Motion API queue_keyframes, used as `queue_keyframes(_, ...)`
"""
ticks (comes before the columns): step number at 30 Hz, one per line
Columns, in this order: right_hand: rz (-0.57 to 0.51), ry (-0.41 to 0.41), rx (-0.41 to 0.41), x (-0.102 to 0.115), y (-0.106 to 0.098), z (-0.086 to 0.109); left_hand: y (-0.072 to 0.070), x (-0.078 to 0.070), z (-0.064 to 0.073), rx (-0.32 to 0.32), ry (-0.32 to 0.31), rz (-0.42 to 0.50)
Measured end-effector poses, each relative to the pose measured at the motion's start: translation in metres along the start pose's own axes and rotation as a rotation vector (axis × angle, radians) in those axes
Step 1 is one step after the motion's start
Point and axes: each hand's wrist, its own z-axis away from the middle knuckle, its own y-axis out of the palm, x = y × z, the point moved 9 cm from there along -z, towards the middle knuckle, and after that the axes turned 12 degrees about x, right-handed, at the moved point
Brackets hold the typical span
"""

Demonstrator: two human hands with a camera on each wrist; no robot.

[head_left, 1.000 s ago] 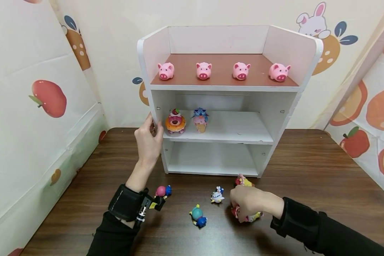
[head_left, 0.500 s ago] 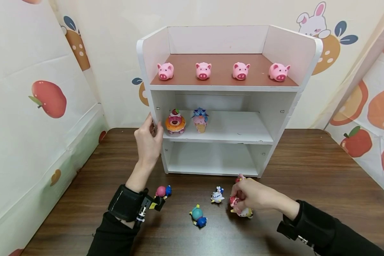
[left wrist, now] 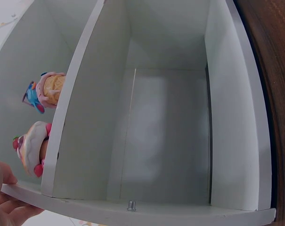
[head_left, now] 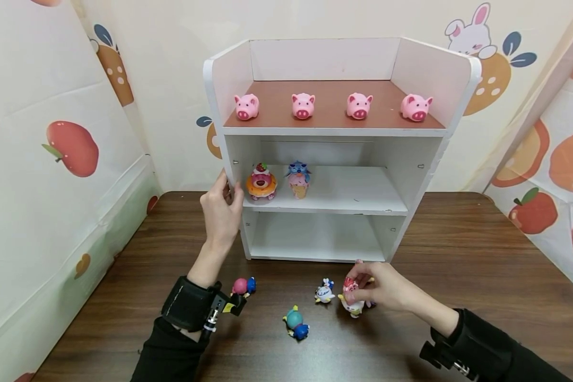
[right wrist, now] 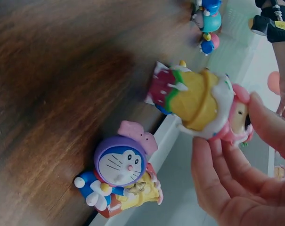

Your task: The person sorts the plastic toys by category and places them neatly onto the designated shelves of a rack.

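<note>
Between the thumb and fingers of my right hand is a small toy figurine with a pink head. The right wrist view shows its white and yellow body and dark red lower end, tilted and lifted off the table. A purple-hooded cat figurine sits close by on the wood; my hand mostly hides it in the head view. With thumb and fingers on either side of the panel, my left hand grips the left edge of the white shelf unit. A donut figurine stands just inside that panel.
An ice-cream-cone figurine shares the middle shelf. Several pink pigs line the top one. On the wooden table lie a white-and-blue figurine, a teal-and-blue one and a pink-and-blue one. Printed sheets rise on both sides.
My right hand has turned the figurine and raised it, its pink head now uppermost. The wrist has swung down and to the right. My left hand has stayed on the shelf edge.
</note>
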Motion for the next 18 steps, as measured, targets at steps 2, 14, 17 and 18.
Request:
queue_keyframes(2, 0.001, 0.012, -0.049, 0.0, -0.004, 0.002, 0.0, 0.0, 0.0, -0.001, 0.001, 0.0)
queue_keyframes(14, -0.065, 0.032, -0.246, 0.019, -0.032, 0.008, 0.0, -0.001, 0.0, 0.003, -0.002, -0.005)
queue_keyframes(17, -0.033, 0.034, -0.292, 0.027, -0.044, 0.009, 0.0, -0.001, 0.0, 0.004, -0.003, -0.006)
queue_keyframes(18, -0.014, 0.032, -0.306, 0.031, -0.049, 0.009, 0.0, -0.001, 0.0, 0.004, -0.003, -0.004)
